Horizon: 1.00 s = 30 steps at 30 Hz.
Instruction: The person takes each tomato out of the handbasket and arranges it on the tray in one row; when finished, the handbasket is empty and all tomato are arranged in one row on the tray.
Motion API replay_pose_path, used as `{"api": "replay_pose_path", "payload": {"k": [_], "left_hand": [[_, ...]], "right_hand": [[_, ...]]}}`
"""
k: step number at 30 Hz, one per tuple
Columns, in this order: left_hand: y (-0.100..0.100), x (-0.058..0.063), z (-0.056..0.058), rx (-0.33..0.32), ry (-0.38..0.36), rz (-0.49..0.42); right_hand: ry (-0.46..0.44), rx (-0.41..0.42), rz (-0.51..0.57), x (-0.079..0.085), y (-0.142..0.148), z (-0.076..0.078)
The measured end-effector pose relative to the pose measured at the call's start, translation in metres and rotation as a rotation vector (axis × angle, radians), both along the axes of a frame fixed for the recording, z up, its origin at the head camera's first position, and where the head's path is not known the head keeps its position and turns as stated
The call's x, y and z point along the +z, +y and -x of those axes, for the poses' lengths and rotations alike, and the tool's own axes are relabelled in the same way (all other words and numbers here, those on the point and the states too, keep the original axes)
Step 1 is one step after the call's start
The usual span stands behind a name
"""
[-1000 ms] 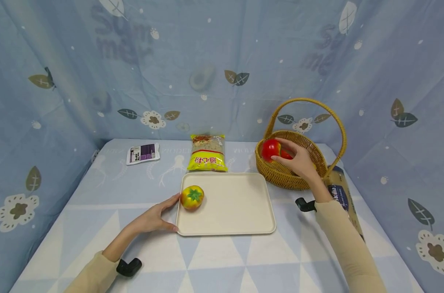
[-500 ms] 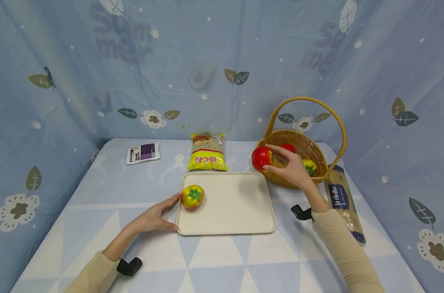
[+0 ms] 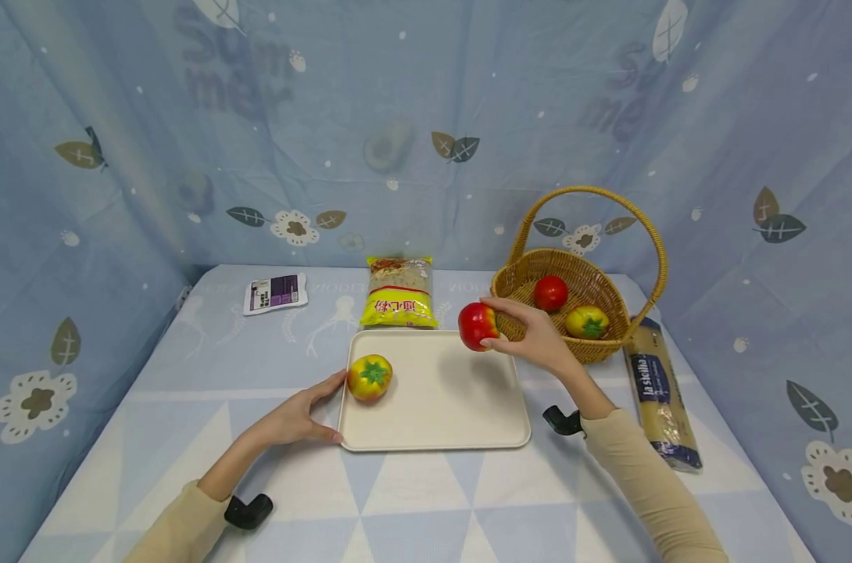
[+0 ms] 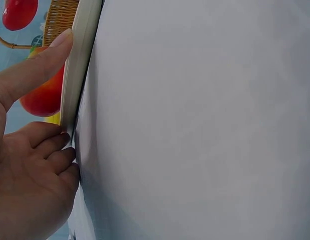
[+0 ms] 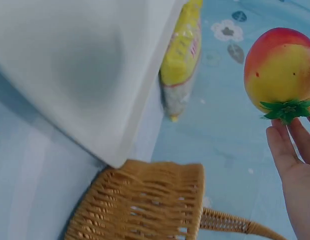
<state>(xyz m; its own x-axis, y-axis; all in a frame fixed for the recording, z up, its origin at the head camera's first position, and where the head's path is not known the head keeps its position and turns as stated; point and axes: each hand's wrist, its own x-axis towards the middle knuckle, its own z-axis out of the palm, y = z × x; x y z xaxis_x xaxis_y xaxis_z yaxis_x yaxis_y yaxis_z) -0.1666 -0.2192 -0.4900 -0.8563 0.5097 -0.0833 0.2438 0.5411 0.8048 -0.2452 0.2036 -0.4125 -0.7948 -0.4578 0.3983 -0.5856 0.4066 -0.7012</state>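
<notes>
On the pale patterned surface [image 3: 412,500] the cream tray [image 3: 440,414] lies flat, probably stiff and light enough to slide if nudged; its raised rim is the place to hold. There the left hand [image 3: 294,420] rests, thumb and fingers set wide apart along the edge. The right hand [image 3: 536,338] pinches the red fruit [image 3: 476,326] between thumb and fingers, up in the air by the tray's far right corner. Glossy, it looks firm, light and somewhat slick, best taken across its broad middle, clear of the green leaves [image 5: 287,109].
</notes>
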Motion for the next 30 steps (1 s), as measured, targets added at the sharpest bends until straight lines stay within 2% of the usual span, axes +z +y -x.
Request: {"api": "replay_pose_path", "payload": {"k": [8, 17, 25, 30], "left_hand": [[0.001, 0.001, 0.001, -0.003, -0.001, -0.012], [0.002, 0.003, 0.0, 0.003, -0.021, -0.018], [0.002, 0.001, 0.001, -0.002, -0.027, -0.023], [0.001, -0.001, 0.0, -0.003, -0.013, -0.02]], "right_hand": [[0.031, 0.065, -0.052, -0.009, -0.015, 0.001], [0.02, 0.172, -0.182, -0.02, -0.036, 0.002], [0.016, 0.206, -0.333, -0.027, -0.053, 0.002], [0.022, 0.256, -0.394, -0.032, -0.066, 0.005]]}}
